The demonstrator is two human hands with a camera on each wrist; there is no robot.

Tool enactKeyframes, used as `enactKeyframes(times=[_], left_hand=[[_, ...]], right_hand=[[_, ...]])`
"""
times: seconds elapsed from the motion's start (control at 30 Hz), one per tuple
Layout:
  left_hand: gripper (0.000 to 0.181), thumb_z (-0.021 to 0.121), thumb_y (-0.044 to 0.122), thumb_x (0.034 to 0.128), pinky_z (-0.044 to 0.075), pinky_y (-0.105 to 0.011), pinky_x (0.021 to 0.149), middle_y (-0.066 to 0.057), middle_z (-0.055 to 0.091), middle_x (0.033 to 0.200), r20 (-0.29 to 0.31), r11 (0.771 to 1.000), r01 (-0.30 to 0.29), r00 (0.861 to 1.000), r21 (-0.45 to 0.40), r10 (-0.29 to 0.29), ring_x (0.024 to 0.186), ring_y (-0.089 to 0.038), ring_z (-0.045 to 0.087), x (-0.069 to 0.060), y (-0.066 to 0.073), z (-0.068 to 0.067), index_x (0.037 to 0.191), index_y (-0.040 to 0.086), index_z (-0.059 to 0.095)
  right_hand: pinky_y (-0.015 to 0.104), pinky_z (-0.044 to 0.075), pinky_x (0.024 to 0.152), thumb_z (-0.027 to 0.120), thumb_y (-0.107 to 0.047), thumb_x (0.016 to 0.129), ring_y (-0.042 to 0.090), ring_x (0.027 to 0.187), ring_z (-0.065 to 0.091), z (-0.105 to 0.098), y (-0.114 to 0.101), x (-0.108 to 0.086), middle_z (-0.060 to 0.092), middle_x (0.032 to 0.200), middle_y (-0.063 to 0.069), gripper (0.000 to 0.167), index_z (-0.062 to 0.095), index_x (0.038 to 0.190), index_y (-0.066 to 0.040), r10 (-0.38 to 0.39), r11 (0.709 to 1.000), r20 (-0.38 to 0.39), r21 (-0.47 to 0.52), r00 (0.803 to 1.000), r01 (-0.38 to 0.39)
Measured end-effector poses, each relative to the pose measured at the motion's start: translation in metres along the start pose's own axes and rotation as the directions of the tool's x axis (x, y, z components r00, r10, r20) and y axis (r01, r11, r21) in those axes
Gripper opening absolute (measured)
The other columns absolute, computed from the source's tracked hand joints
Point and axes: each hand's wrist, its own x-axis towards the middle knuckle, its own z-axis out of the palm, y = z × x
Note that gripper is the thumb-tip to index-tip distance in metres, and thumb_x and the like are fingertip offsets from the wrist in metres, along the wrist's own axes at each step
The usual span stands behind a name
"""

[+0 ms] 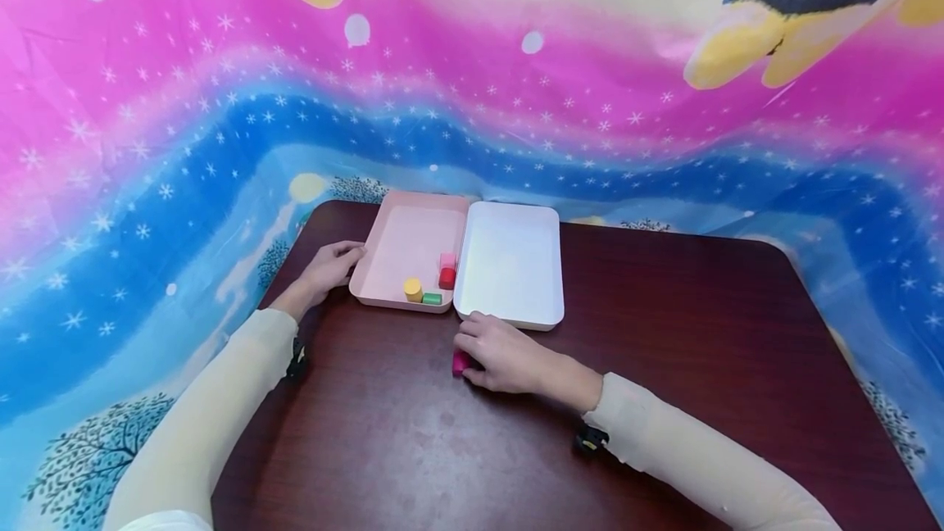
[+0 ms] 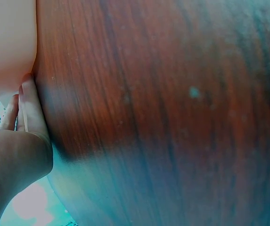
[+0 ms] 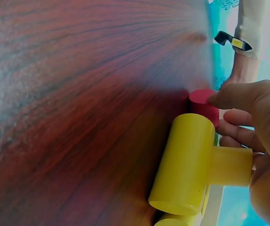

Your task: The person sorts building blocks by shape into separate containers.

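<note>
In the head view my right hand (image 1: 509, 357) pinches a magenta cylinder block (image 1: 460, 363) at the table's middle. The right wrist view has the thumb on that block (image 3: 201, 101) and fingers behind it. Close under this hand are a large yellow cylinder (image 3: 184, 162) and a shorter orange-yellow one (image 3: 231, 165); the hand hides both in the head view. My left hand (image 1: 329, 270) rests its fingers against the left wall of a pink tray (image 1: 413, 224). Seen from the left wrist, those fingers (image 2: 33, 106) lie fairly straight along the tray wall (image 2: 10, 42).
Inside the pink tray lie a yellow cylinder (image 1: 413, 290), a green block (image 1: 432, 299), a red block (image 1: 447, 279) and a pink block (image 1: 447, 260). Right beside it stands a white tray (image 1: 510, 256). Another yellow piece (image 3: 175, 220) shows low in the right wrist view. A patterned cloth (image 1: 472, 129) hangs behind the table (image 1: 664, 326).
</note>
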Motion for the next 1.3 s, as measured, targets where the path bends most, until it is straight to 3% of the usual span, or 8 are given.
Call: enactKeyframes(times=[0.33, 0.53, 0.73, 0.9, 1.17, 1.3], left_hand=[[0.053, 0.048, 0.026, 0.1144, 0.047, -0.054, 0.113, -0.025, 0.045, 0.158, 0.0, 1.0, 0.0, 1.0, 0.008, 0.0, 0.14, -0.04, 0.052, -0.008, 0.002, 0.002, 0.161, 0.0, 0.042], [0.054, 0.047, 0.027, 0.1148, 0.046, -0.055, 0.113, -0.025, 0.044, 0.159, -0.003, 1.0, 0.005, 1.0, 0.004, -0.005, 0.14, -0.041, 0.051, -0.001, -0.003, 0.0, 0.161, 0.0, 0.041], [0.056, 0.047, 0.033, 0.1146, 0.045, -0.056, 0.115, -0.023, 0.043, 0.16, -0.02, 1.0, -0.009, 1.0, -0.004, 0.009, 0.142, -0.039, 0.05, 0.013, -0.02, -0.002, 0.162, 0.005, 0.041], [0.057, 0.049, 0.039, 0.1136, 0.047, -0.054, 0.114, -0.02, 0.047, 0.158, -0.033, 0.999, -0.033, 0.999, 0.018, 0.034, 0.139, -0.037, 0.053, 0.019, -0.026, -0.003, 0.162, 0.008, 0.043], [0.057, 0.05, 0.038, 0.1136, 0.049, -0.052, 0.112, -0.02, 0.049, 0.156, -0.044, 0.999, -0.04, 0.998, 0.03, 0.042, 0.137, -0.035, 0.055, 0.02, -0.026, -0.002, 0.16, 0.006, 0.045], [0.056, 0.049, 0.037, 0.1139, 0.05, -0.051, 0.11, -0.02, 0.049, 0.155, -0.042, 0.999, -0.038, 0.998, 0.032, 0.039, 0.136, -0.035, 0.055, 0.021, -0.026, -0.003, 0.16, 0.006, 0.045]], right_hand=[[0.031, 0.048, 0.078, 0.079, -0.026, 0.092, 0.018, 0.094, 0.051, 0.004, -0.002, 0.001, 0.058, 0.093, -0.004, 0.019, 0.067, 0.101, -0.015, -0.049, 0.995, -0.021, -0.092, 0.999, 0.047], [0.031, 0.048, 0.079, 0.08, -0.026, 0.091, 0.017, 0.095, 0.051, 0.004, -0.002, 0.003, 0.058, 0.094, -0.004, 0.02, 0.068, 0.102, -0.015, -0.043, 0.996, -0.022, -0.082, 0.999, 0.041], [0.029, 0.048, 0.082, 0.082, -0.023, 0.09, 0.016, 0.096, 0.05, -0.002, -0.001, 0.005, 0.06, 0.101, -0.004, 0.023, 0.069, 0.106, -0.014, 0.01, 1.0, -0.046, 0.03, 0.999, -0.009], [0.028, 0.052, 0.086, 0.084, -0.02, 0.09, 0.015, 0.101, 0.053, -0.012, 0.002, 0.007, 0.063, 0.107, -0.003, 0.025, 0.072, 0.112, -0.014, 0.072, 0.986, -0.08, 0.158, 0.994, -0.059], [0.028, 0.056, 0.092, 0.082, -0.017, 0.092, 0.014, 0.108, 0.057, -0.025, 0.013, 0.013, 0.062, 0.116, -0.003, 0.027, 0.068, 0.115, -0.014, 0.169, 0.939, -0.059, 0.314, 0.984, -0.143], [0.037, 0.059, 0.096, 0.082, -0.013, 0.092, 0.019, 0.109, 0.064, -0.028, 0.02, 0.014, 0.062, 0.117, -0.001, 0.029, 0.067, 0.117, -0.011, 0.202, 0.896, -0.062, 0.415, 0.977, -0.159]])
